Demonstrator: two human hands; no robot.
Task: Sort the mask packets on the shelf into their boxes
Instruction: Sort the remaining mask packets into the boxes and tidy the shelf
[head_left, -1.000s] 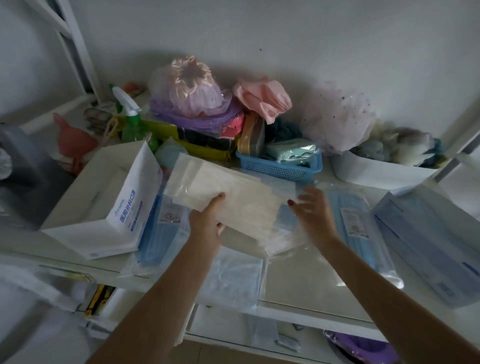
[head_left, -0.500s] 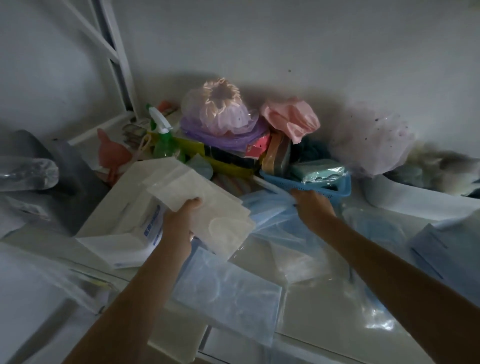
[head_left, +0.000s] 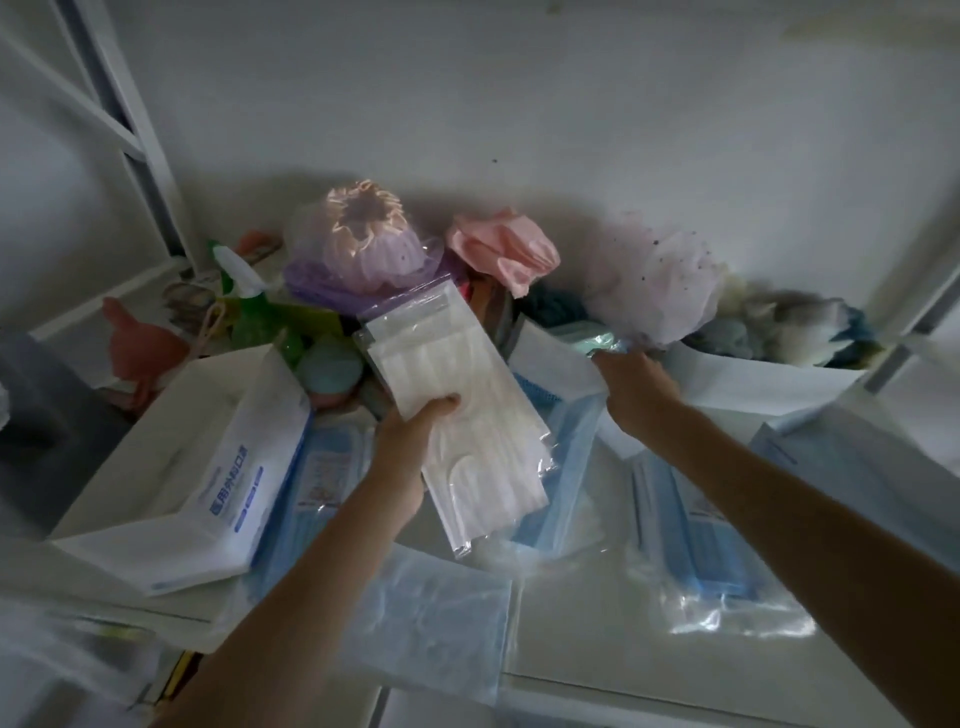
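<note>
The left hand (head_left: 410, 447) pinches a clear packet of white masks (head_left: 457, 410) at its left long edge, thumb on the upper face and fingers hidden beneath; the packet is raised off the shelf (head_left: 571, 623) and runs from about 11 o'clock to 5 o'clock through the centre of the view. The right hand (head_left: 636, 387) is extended toward 1 o'clock and appears to grip the end of a blue mask packet (head_left: 566, 441) at the front of the clutter, though its fingers are turned away and the hold cannot be confirmed. The open white box (head_left: 197, 467) with blue print lies at 9 o'clock, its mouth facing up and to the right; a blue box (head_left: 872, 467) sits at 3 o'clock. Further blue packets lie flat on the shelf: one beside the white box (head_left: 327, 478), one at 4 o'clock (head_left: 701, 545), and a pale one at 6 o'clock (head_left: 431, 613) overhanging the front edge. In my judgement the packets are light, limp and slick-skinned; the film will slide between fingertips and the contents will sag if held by one corner. A hold across the middle of a long edge, thumb opposed to fingers over the mask stack and not on the empty film margin, looks soundest. The white packet presumably belongs in the white box.
</note>
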